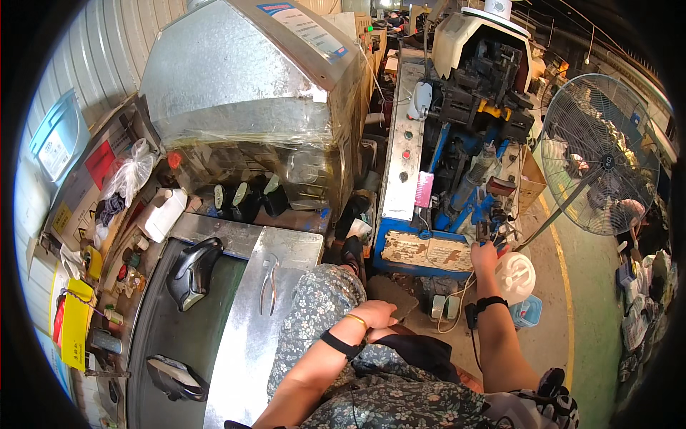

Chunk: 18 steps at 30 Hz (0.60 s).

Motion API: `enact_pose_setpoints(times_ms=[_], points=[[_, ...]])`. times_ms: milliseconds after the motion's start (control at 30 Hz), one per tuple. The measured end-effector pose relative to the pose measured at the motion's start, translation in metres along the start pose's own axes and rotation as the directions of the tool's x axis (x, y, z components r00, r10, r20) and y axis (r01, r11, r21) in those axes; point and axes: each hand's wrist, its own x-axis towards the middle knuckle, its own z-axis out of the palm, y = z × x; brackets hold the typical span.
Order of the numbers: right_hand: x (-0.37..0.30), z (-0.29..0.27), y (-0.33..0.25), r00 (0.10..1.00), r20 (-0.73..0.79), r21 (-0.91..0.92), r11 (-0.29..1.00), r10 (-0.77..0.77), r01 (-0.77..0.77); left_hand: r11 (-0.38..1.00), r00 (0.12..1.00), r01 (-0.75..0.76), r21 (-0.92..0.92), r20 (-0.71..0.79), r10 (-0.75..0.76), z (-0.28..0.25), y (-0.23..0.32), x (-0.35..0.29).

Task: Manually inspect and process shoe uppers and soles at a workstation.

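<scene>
The two hands are well apart; the left hand (373, 314) is low over the lap, its fingers partly bent and pointing right, and whether anything lies under them cannot be told; the right hand (484, 255) reaches forward to the near right corner of the machine (468, 187), its fingers bent at a small dark part (484, 230) there; the fingertips are hidden, so whether they grip it or merely touch it cannot be told. The machine stands ahead, right of the metal hood (236, 79); a white jug (516, 277) is just right of the right hand, above a blue basket (527, 311); to the left, pliers (268, 286) lie on a metal plate (239, 343), and beyond them two black shoes (194, 273) lie well apart on the dark belt (204, 336).
</scene>
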Motion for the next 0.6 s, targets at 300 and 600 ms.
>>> enact_pose_setpoints(times_ms=[300,600], points=[[-0.0008,-0.0009,-0.0012,1.0,-0.001,0.018,1.0,0.018,-0.018,1.0,1.0,-0.009,0.005,-0.008,0.009,0.0009,-0.0007,0.0007],[-0.0038,-0.0014,-0.0024,0.999,-0.032,0.031,0.999,0.019,-0.018,1.0,1.0,-0.003,0.008,-0.003,0.003,-0.0003,0.0008,-0.0005]])
